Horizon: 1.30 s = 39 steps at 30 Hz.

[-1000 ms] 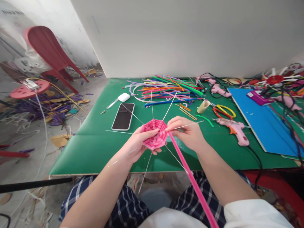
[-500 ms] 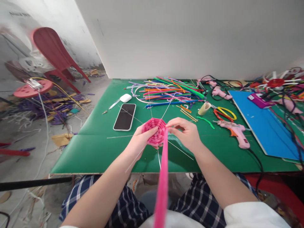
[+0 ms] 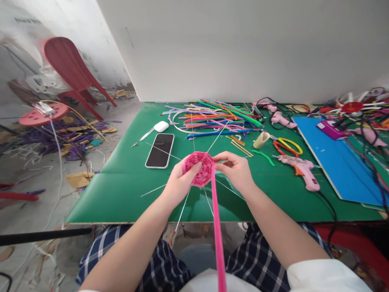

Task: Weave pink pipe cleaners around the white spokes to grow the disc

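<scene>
Head view: a person in plaid trousers [image 3: 164, 263] is sitting at a green table [image 3: 121, 190] and holding a pink woven disc [image 3: 199, 168] just above the table's 6 o'clock edge, between both hands.

Left hand: the left hand [image 3: 179, 180] is gripping the disc from 7 o'clock. The thumb is lying on the upper face and the other fingers are tucked underneath, so they are clamped on the weave, apparently to keep it level and steady.

Right hand: the right hand [image 3: 237, 172] is coming in from 4 o'clock. Its thumb and forefinger are pinching together at the disc's 3 o'clock rim. Whether they are nipping the strand or a spoke is too small to tell.

Pink strand: a long pink strand [image 3: 217, 227] is leaving the disc at 5 o'clock and hanging straight down over the lap. It is probably left loose so that it can feed freely.

Spokes: thin white spokes [image 3: 182, 211] are sticking out all round the disc, and the hands are staying close to the centre, between them.

Supplies: a heap of coloured stems [image 3: 215, 117] is lying at 12 o'clock, well apart from the disc but within reach.

Tools: a pink glue gun [image 3: 299, 166] and yellow-handled pliers [image 3: 287, 144] are resting at 2 o'clock, beside a blue board [image 3: 334, 158].

Phone: a phone [image 3: 160, 150] is lying face up at 10 o'clock, with a white earbud case [image 3: 161, 126] just beyond it.
</scene>
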Available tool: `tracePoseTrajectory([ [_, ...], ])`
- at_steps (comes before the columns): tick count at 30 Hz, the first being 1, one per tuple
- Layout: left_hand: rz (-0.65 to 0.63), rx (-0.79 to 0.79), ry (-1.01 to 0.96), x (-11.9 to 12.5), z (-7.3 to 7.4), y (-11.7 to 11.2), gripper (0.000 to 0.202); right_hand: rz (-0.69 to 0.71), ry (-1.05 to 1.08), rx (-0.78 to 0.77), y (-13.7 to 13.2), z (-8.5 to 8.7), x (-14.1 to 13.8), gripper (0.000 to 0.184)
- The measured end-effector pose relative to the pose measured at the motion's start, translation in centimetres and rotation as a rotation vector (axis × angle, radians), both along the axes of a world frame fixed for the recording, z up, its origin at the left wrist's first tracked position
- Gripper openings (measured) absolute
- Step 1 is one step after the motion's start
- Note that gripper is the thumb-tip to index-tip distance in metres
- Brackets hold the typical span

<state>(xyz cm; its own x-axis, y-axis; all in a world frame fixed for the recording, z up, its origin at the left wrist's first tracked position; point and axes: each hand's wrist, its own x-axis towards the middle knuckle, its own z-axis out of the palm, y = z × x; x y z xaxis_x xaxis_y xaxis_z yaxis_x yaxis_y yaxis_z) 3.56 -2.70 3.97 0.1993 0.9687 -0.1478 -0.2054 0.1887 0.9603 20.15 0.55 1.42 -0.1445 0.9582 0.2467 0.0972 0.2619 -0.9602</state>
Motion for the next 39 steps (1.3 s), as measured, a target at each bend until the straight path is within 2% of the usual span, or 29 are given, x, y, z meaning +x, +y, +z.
tracePoseTrajectory([
  [7, 0.044, 0.006, -0.01, 0.1, -0.3, 0.0, 0.032, 0.016, 0.124, -0.118, 0.1, -0.2, -0.2, 0.012],
  [16, -0.015, 0.005, -0.034, 0.1, -0.3, 0.1, 0.03, 0.044, 0.291, -0.204, 0.1, -0.5, -0.7, 0.012],
  [22, -0.019, 0.011, -0.038, 0.1, -0.1, 0.0, 0.032, 0.061, 0.33, -0.195, 0.0, -0.8, -0.9, 0.012],
  [29, 0.02, 0.083, -0.055, 0.3, -0.8, -0.1, 0.029, 0.071, 0.316, -0.122, -0.1, -0.8, -0.9, 0.007],
  [39, 0.034, 0.061, 0.013, 0.5, -0.7, -0.1, 0.026, -0.037, 0.25, -0.039, -0.6, -0.5, -1.3, 0.009],
])
